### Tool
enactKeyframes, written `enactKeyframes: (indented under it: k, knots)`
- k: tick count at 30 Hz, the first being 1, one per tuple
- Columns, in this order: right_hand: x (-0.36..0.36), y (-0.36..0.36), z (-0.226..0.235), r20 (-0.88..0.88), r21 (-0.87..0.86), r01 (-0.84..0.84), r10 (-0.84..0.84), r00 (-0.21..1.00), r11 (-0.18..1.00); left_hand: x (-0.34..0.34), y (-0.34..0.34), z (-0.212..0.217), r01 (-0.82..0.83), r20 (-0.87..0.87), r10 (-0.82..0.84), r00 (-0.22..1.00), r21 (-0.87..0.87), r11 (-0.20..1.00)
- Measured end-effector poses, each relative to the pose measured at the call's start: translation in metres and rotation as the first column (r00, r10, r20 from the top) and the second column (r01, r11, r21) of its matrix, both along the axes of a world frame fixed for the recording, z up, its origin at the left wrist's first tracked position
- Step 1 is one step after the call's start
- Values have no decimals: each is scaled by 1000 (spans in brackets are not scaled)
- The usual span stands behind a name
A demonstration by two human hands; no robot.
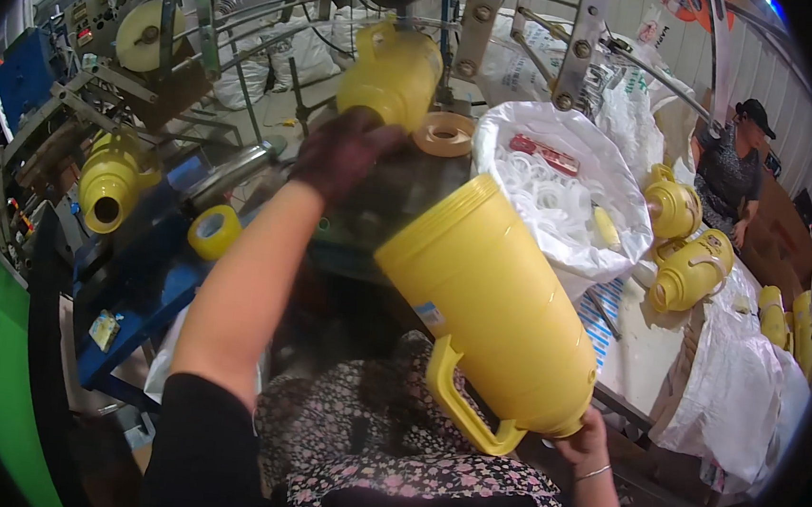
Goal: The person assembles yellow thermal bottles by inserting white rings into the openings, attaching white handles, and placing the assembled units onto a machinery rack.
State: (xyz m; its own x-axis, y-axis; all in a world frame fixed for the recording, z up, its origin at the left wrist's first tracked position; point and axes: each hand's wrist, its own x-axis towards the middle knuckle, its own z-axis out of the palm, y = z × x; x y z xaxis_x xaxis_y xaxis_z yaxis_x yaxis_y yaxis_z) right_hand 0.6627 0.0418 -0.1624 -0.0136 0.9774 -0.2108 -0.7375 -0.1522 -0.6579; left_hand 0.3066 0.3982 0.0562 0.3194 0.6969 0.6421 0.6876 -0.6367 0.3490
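My right hand (pixel 586 443) is closed round the narrow end of a big yellow plastic thermos flask casing (pixel 506 309). This casing lies slanted in front of me, its wide threaded rim up to the left and its handle on the near side. Farther off, my left hand (pixel 343 148), in a dark glove, is closed at the narrow neck of a second yellow casing (pixel 396 72). Motion slightly smears that hand and casing. Right beside it, a tan ring-shaped piece (pixel 444 134) sits on the dark machine surface.
A white sack (pixel 558 256) of clear plastic rings stands to the right, with more yellow casings (pixel 695 272) beyond it. On the left are another yellow casing (pixel 116 178), a tape roll (pixel 214 232) and a blue stand (pixel 123 336). Metal bars surround the far side. Another person (pixel 732 174) is at far right.
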Motion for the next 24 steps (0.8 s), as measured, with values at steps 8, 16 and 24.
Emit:
enactKeyframes:
  k: [8, 16, 24]
  knots:
    - [7, -15, 33, -29, 84, 80, -78, 997, 993, -50, -124, -10, -225, -243, 202, 949, -67, 972]
    - [-102, 120, 79, 1, 0, 52, -52, 999, 999, -221, -354, -14, -165, 250, 323, 913, -498, 851]
    - [-299, 261, 152, -493, 194, 30, 71, 867, 981, -179, -372, -15, -495, -475, 190, 859, -677, 544]
